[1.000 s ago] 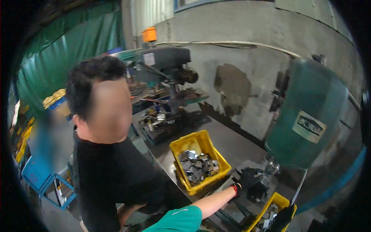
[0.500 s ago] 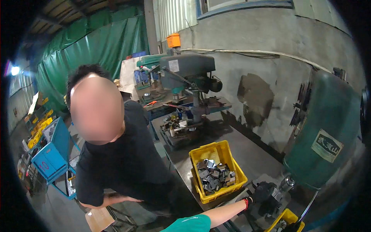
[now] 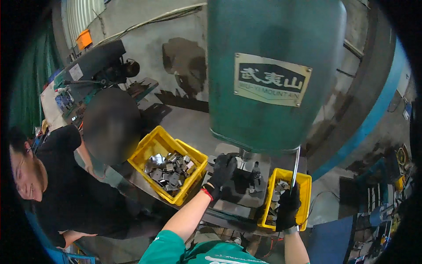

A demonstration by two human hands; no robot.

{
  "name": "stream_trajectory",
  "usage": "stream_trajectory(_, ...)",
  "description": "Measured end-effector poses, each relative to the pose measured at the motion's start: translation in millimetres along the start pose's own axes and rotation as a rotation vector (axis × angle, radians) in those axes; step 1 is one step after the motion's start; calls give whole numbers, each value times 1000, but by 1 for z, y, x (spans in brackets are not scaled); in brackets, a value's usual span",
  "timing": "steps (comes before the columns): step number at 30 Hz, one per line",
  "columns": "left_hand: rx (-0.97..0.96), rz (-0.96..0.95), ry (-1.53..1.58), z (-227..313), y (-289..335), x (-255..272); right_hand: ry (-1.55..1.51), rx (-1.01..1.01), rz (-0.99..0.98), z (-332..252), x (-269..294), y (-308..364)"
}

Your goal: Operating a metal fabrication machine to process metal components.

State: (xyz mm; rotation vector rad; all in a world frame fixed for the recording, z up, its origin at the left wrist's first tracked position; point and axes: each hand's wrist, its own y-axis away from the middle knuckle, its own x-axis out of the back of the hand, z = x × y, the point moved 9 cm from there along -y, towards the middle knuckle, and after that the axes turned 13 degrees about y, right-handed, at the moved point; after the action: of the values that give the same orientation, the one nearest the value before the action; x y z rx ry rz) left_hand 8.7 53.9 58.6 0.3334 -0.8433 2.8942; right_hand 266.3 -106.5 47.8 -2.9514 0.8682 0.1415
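The right hand (image 3: 288, 207), in a black glove, is wrapping around the lever (image 3: 296, 165) at the lower right of the frame, its fingers closing on the rod. The lever is slanting down from the green drill press (image 3: 263, 127), whose housing is filling the upper centre and carrying a pale label plate (image 3: 303, 90). Also gloved in black, the left hand (image 3: 224, 169) is resting near the middle, under the housing and beside the fitting (image 3: 256, 176) standing on the press's base; whether it is grasping anything, I cannot tell. A red band (image 3: 206, 194) is circling that wrist.

Left of the left hand, the left bin (image 3: 151, 137), yellow, is holding a heap of metal parts (image 3: 170, 171). At the lower right, the right bin (image 3: 304, 198), also yellow, is holding more parts (image 3: 276, 200), with the right hand hanging in front of it and hiding some.

A co-worker (image 3: 74, 180) in a black shirt is standing at the lower left. Behind, a second press (image 3: 99, 61) and an orange box (image 3: 84, 39) are showing at the upper left.
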Motion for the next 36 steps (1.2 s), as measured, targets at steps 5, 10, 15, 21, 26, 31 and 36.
stream_trajectory(5,-37,13,-107,-6,-1,-6,-148,-48,6,-1,3,0)
stream_trajectory(10,1,-38,-36,6,-7,-5,227,54,-10,-9,2,3)
stream_trajectory(15,-315,30,-279,-2,6,-5,200,103,30,10,18,-6)
stream_trajectory(21,-39,-16,-233,6,-8,-17,426,196,73,-20,19,9)
stream_trajectory(26,-67,-37,-258,-8,-7,-13,344,194,55,-13,16,4)
stream_trajectory(31,-119,34,-290,9,7,18,256,283,37,-5,24,-2)
stream_trajectory(36,-127,128,-386,17,25,82,245,214,38,1,44,-5)
